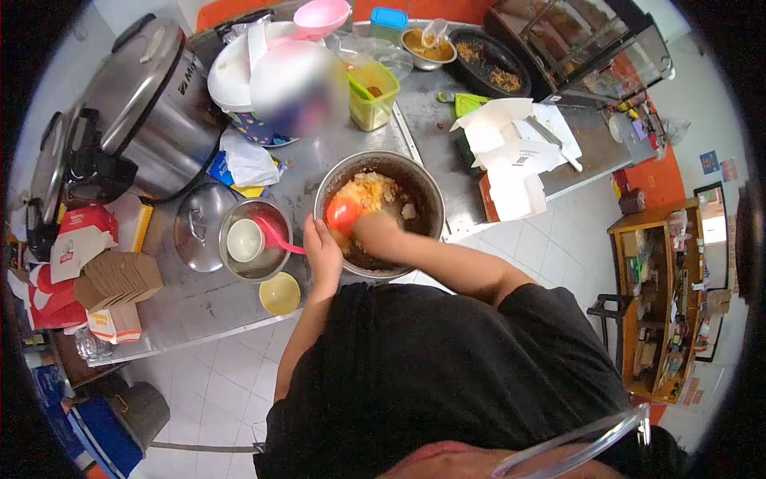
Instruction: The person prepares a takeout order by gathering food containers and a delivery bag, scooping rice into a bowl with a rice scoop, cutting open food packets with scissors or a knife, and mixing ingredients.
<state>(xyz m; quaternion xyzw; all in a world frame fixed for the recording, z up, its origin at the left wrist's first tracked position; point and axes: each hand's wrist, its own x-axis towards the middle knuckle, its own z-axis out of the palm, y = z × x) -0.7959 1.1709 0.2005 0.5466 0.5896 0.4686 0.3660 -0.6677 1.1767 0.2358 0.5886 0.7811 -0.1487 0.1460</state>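
Note:
A steel pot [435, 188] stands on the metal table in front of me, with yellowish and brown food [375, 188] inside. My left hand [323, 249] grips the pot's near left rim. Smeared by motion, my right hand [377, 233] reaches into the pot, closed round an orange-red ladle [342, 212] whose rounded end lies against the food. The ladle's handle is hidden by the hand. Just left of the pot, a steel bowl [273, 272] holds a small white bowl [245, 239] and a pink spoon [281, 239]. A yellow bowl [279, 294] sits near the table edge.
A large steel cooker [163, 112], a lid [203, 227] and stacked cartons [120, 279] occupy the left. Behind the pot are a green tub [373, 108], a bowl of sauce [428, 52] and a black pan [488, 64]. Open boxes [519, 172] and a knife [550, 140] lie right.

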